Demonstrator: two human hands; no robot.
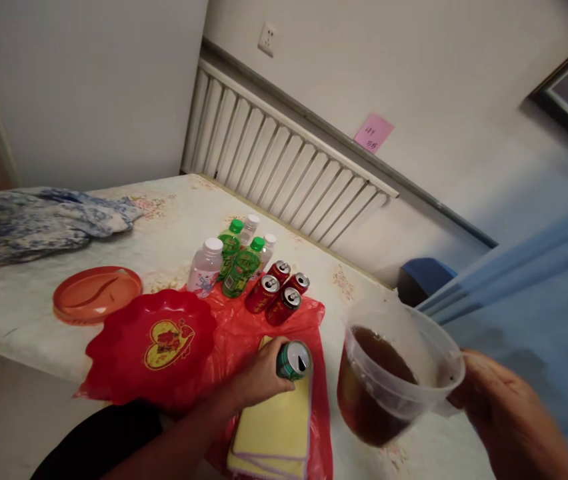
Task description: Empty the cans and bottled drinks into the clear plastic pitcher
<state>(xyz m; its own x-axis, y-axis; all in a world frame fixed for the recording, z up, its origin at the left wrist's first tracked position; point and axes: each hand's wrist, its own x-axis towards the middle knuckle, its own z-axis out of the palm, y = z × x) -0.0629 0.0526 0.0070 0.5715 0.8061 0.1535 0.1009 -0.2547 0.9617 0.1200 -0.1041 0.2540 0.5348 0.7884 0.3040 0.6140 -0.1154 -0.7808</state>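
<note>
My left hand (pixel 264 375) is wrapped round a green drink can (pixel 288 361), its top opening showing dark. The can is over a stack of folded yellow cloths (pixel 274 427) with pale purple edging. At the right, my right hand (pixel 509 400) grips the handle of a clear plastic jug (pixel 414 400). Dark brown liquid fills part of the jug, which is tilted in view. Several red cans (pixel 263 293) stand together on a red plastic bag (pixel 234 320), just beyond my left hand. Their tops look opened.
Behind the red cans stand green-capped bottles (pixel 241 270) and white-capped clear bottles (pixel 205 270). A scalloped red tray (pixel 124 347) and an orange divided plate (pixel 71 297) lie at left. Blue-and-white patterned fabric (pixel 39 223) rests farther left. A radiator (pixel 274 153) lines the wall; a blue curtain (pixel 529 300) hangs right.
</note>
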